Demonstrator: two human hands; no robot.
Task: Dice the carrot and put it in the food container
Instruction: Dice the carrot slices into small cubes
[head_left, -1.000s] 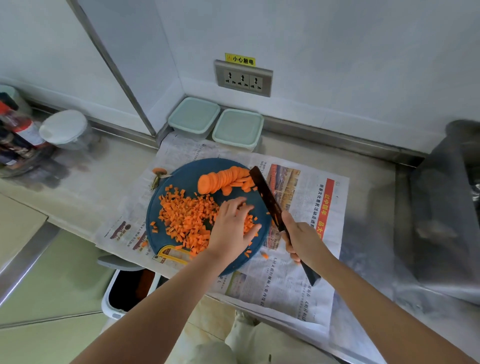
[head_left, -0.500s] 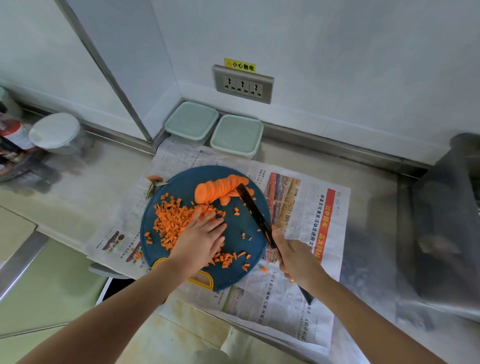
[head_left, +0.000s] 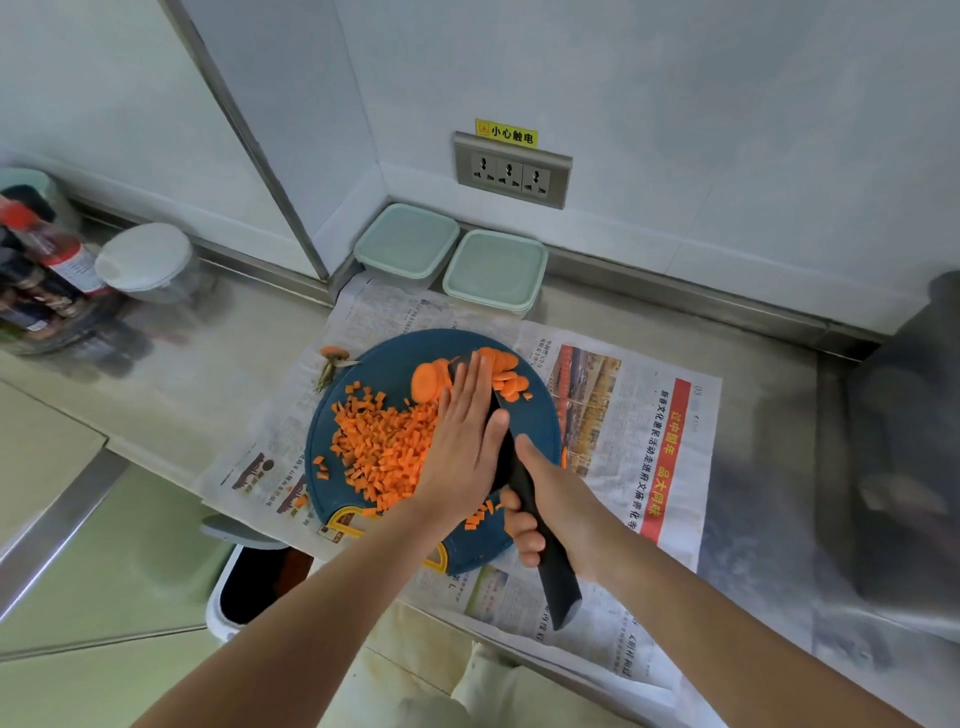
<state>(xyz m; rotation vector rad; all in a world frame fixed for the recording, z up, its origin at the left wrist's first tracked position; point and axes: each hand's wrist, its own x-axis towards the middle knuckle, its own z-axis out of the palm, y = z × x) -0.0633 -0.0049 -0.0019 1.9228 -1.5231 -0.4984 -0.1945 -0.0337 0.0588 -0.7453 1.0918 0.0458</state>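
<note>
The left hand (head_left: 462, 447) lies flat over the round blue cutting board (head_left: 395, 358), its fingers (head_left: 470, 384) straight and pressed together, holding nothing. Their right edge sits against the side of the dark blade of the knife (head_left: 558, 582), and the thumb reaches across the blade. The right hand (head_left: 556, 499) is wrapped round the knife handle, its fingers (head_left: 519, 525) curled tight under it and the butt of the handle sticking out toward the person.

Just left of the straight fingers, touching the palm's edge, is the heap of diced carrot (head_left: 384, 441), spread over the left half of the board. A few loose cubes lie under the left wrist, beside the curled right fingers. At the fingertips of the left hand a row of carrot slices (head_left: 428, 382) leans uncut, with more rounds on the other side of the blade.

Well beyond the fingertips, against the wall, two food containers (head_left: 406, 241) with pale green lids on stand side by side. The board rests on a newspaper (head_left: 623, 415) spread over the steel counter (head_left: 208, 353). A trimmed carrot top (head_left: 332, 356) lies on the paper to the far left of the fingers, just off the board's rim. Farther left are a jar (head_left: 143, 257) with a white lid and some bottles (head_left: 47, 260). An open bin (head_left: 249, 582) sits below the counter edge, under the left forearm
</note>
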